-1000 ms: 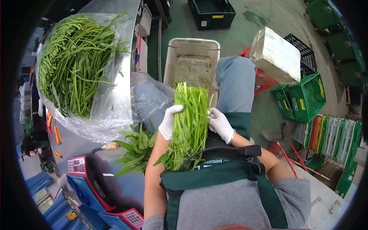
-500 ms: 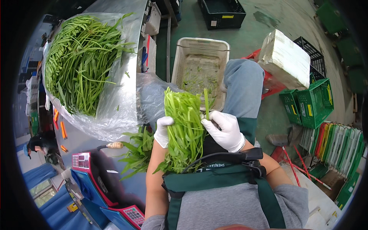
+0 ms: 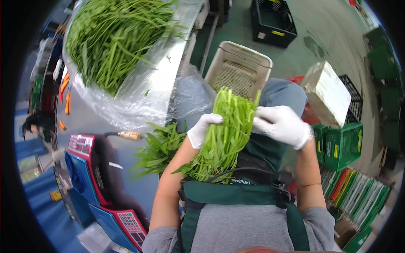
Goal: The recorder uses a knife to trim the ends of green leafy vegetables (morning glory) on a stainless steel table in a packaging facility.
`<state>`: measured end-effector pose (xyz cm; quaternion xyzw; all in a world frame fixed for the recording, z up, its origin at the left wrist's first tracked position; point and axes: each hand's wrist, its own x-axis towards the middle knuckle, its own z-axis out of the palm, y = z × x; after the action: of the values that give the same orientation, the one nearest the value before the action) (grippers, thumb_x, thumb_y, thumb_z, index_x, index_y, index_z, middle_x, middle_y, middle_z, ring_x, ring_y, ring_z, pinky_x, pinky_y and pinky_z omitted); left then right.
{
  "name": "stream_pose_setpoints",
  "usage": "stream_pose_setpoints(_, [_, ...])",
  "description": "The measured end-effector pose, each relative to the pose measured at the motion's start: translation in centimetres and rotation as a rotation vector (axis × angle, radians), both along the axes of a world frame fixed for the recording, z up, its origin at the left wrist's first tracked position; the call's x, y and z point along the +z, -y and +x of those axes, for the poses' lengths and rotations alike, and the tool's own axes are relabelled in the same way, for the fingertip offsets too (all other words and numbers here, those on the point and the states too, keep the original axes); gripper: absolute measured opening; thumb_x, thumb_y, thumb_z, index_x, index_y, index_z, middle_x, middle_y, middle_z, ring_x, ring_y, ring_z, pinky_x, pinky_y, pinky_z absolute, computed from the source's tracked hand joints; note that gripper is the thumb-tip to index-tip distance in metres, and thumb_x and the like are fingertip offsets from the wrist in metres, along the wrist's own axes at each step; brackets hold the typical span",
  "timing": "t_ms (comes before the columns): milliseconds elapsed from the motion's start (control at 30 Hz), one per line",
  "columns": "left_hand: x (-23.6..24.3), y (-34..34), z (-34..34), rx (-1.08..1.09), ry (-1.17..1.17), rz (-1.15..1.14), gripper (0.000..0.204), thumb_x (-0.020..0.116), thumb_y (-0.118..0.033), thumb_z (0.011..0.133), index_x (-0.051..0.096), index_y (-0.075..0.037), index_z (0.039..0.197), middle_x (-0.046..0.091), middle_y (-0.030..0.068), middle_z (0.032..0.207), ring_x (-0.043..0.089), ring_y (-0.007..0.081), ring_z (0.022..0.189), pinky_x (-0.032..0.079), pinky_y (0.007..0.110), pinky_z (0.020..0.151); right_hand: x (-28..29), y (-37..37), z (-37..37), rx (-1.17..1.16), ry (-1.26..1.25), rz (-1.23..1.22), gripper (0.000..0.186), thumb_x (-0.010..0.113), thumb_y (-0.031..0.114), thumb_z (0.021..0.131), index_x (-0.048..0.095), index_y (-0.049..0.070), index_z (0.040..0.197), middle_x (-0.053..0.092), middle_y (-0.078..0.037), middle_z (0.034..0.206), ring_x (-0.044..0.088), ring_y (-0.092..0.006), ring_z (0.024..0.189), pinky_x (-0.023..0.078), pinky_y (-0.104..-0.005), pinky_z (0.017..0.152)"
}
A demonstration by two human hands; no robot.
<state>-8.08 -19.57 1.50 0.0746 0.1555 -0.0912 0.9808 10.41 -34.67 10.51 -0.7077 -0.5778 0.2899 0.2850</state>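
Note:
My white-gloved left hand [image 3: 203,130] is closed round the left side of a bunch of long green leafy stems [image 3: 223,141] on my lap, cut ends upward. My gloved right hand [image 3: 282,126] grips the bunch's right edge near the top, its fingertips partly hidden. Loose leafy greens [image 3: 159,149] lie left of my left forearm. A large pile of similar greens [image 3: 114,44] rests on clear plastic [image 3: 114,114] over a metal table edge [image 3: 182,50] at upper left. Past the bunch stands a beige mesh crate [image 3: 263,63] with scraps inside.
A wooden-handled knife [image 3: 128,135] and pink-blue scales [image 3: 88,168] are at left, with another person [image 3: 33,124] beyond. A black crate [image 3: 272,19], white foam box [image 3: 322,92], green crates [image 3: 344,145] and stacked crates [image 3: 354,189] line the floor at right.
The view has turned, shifting surroundings. The bunch now leans right at the top, and my right hand has moved up and outward along its edge.

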Motion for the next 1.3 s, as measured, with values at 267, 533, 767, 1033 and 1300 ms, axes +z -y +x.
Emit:
stream_pose_setpoints(267, [0.2,0.0,1.2,0.022,-0.104,0.251,0.061,0.054,-0.045,0.090,0.047,-0.001,0.130,0.061,0.0161,0.115,0.059,0.0227,0.106,0.046,0.035,0.093,9.2,-11.6,-7.3,0.157,0.131,0.163,0.027,0.057,0.025,0.089,0.054,0.001,0.079,0.056,-0.016,0.068,0.055,-0.0321,0.060,0.045,-0.0394,0.058])
stream_pose_setpoints(533, [2.2,0.7,-2.1,0.372,-0.247,0.012,0.063,0.054,-0.051,0.088,0.052,-0.001,0.126,0.063,0.0139,0.111,0.061,0.0212,0.101,0.048,0.034,0.090,-4.5,-26.2,-26.6,0.774,0.246,0.110,0.029,0.058,0.025,0.086,0.056,-0.002,0.096,0.061,-0.020,0.091,0.061,-0.0342,0.093,0.048,-0.0425,0.081])
stream_pose_setpoints(767, [0.2,0.0,-1.5,0.026,0.122,0.064,0.041,0.057,-0.021,0.084,0.056,0.001,0.119,0.064,0.0153,0.107,0.063,0.0242,0.093,0.049,0.035,0.087,3.0,-28.9,-21.6,0.717,-0.021,-0.369,0.038,0.058,0.028,0.079,0.060,0.006,0.109,0.061,-0.007,0.074,0.056,-0.0160,0.063,0.045,-0.0298,0.054])
stream_pose_setpoints(1033, [0.8,-1.2,-0.6,-0.038,0.249,0.122,0.074,0.053,-0.044,0.076,0.040,0.002,0.133,0.055,0.0205,0.120,0.057,0.0305,0.106,0.045,0.040,0.094,11.8,-13.2,-0.4,-0.055,-0.356,-0.142,0.032,0.061,0.028,0.089,0.052,0.003,0.107,0.051,0.002,0.067,0.042,-0.0030,0.050,0.033,-0.0211,0.043])
stream_pose_setpoints(1300, [-1.0,-0.3,0.0,-0.046,0.416,-0.174,0.089,0.069,-0.047,0.061,0.043,0.002,0.131,0.056,0.0162,0.111,0.058,0.0298,0.093,0.050,0.038,0.081,-0.8,0.8,0.4,-0.264,-0.017,0.338,0.017,0.063,0.009,0.085,0.057,0.005,0.101,0.060,-0.003,0.073,0.058,-0.0096,0.064,0.046,-0.0256,0.059])
